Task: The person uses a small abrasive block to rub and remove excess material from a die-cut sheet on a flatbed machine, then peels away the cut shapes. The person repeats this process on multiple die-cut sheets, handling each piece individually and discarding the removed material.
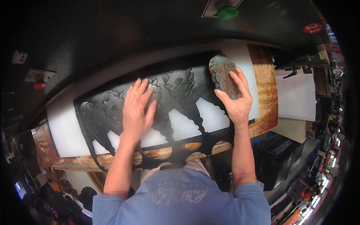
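Observation:
A black leather-like sheet (150,98) lies over a white board, marked with several outlines of cut pieces and broken by gaps along its near edge. My left hand (138,107) rests palm down on the sheet's middle, fingers stretched out. At the sheet's right end, my right hand (240,93) has its thumb and fingers around a long, rounded cutting die (224,73), brown and worn with a teal wavy edge. The die lies on or just above the sheet; I cannot tell which. Strips of the sheet hang over the near edge of the work surface.
A dark machine beam spans the far side, carrying a green button (227,14) and a red button (39,85). The white board (65,131) sits on a worn wooden block (264,90). Stacked black sheets (279,159) stand lower right, near a pale sheet (296,96).

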The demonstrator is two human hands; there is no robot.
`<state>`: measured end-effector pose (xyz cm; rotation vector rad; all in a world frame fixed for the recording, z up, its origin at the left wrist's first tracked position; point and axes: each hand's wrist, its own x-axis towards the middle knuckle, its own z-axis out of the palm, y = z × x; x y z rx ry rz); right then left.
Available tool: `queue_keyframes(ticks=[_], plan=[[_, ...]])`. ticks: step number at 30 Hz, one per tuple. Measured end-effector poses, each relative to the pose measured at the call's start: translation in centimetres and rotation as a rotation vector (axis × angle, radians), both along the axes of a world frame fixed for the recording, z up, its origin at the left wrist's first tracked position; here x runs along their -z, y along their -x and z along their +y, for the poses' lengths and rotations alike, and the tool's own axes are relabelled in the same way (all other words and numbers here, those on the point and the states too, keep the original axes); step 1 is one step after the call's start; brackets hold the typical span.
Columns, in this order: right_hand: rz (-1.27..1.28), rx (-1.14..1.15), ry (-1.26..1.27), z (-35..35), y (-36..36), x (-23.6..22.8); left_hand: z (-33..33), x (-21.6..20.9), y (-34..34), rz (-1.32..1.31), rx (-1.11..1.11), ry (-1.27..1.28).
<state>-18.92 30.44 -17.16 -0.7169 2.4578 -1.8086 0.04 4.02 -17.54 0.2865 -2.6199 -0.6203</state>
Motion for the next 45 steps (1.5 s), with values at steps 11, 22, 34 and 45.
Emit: queue_keyframes(ticks=[11,22,34,45], plan=[[0.365,-0.056,-0.214,-0.8,-0.7,1.9,0.2,0.3,0.0,-0.018,-0.017,-0.003],[0.346,-0.091,-0.242,1.0,-2.0,1.1,-0.3,0.0,-0.2,0.007,0.024,-0.076],[0.274,-0.055,-0.166,2.3,-3.1,1.9,0.1,0.1,-0.6,-0.106,-0.065,-0.090],[0.195,-0.089,-0.172,2.4,-3.3,2.1,0.1,0.5,-1.0,-0.100,-0.085,-0.100]])
